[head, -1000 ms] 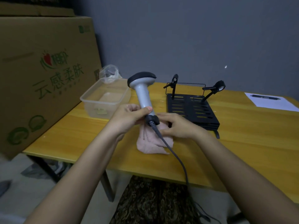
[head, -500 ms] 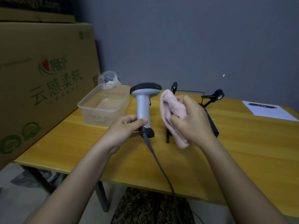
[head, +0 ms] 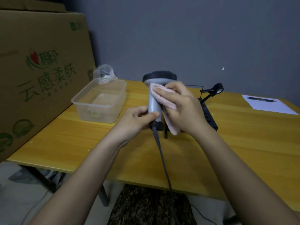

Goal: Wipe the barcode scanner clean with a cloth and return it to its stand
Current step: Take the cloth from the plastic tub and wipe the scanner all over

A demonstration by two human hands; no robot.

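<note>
Mid-frame: left hand (head: 136, 120) grips the scanner (head: 154, 101) by its lower handle, upright; right hand (head: 181, 108) presses the cloth (head: 164, 98) onto its neck — wiping underway. Return to stand (head: 209, 114), center-right, not yet done.

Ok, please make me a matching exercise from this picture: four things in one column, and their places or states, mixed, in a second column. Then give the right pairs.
Things:
1. barcode scanner
2. pink cloth
3. clear plastic container
4. sheet of paper

Places or states:
A. lies at the far right of the table, with a pen on it
B. held upright by its handle in the left hand
C. stands on the table beside the cardboard box
D. pressed against the scanner's neck by the right hand

Right pairs: 1-B, 2-D, 3-C, 4-A
</note>
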